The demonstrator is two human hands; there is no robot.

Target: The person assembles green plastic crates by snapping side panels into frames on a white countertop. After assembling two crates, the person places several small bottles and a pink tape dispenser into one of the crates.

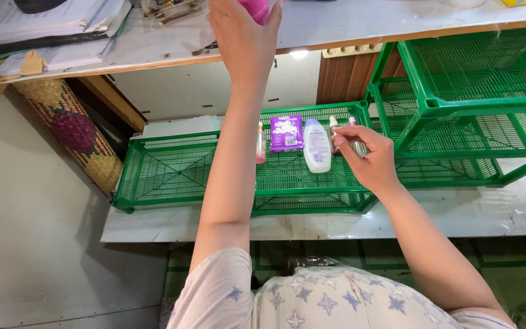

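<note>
Two hands are at work. The left hand (243,38) reaches far up over the white surface (336,24), its fingers closed around one pink bottle (254,8) at the top edge of view. The right hand (369,159) is lower, over the low green rack (171,170), fingers pinched on one small silvery bottle (355,145).

Just left of the right hand, in a row on the rack, lie one white lotion bottle (316,145), one purple packet (287,133) and one slim pink bottle (261,146), that last one close beside the left forearm. Behind the right hand's fingers two small capped tops show; what they belong to I cannot tell.

Left of the left forearm the rack's mesh floor is open out to its raised rim. Right of the right hand stands one taller green rack (470,79), close by.
</note>
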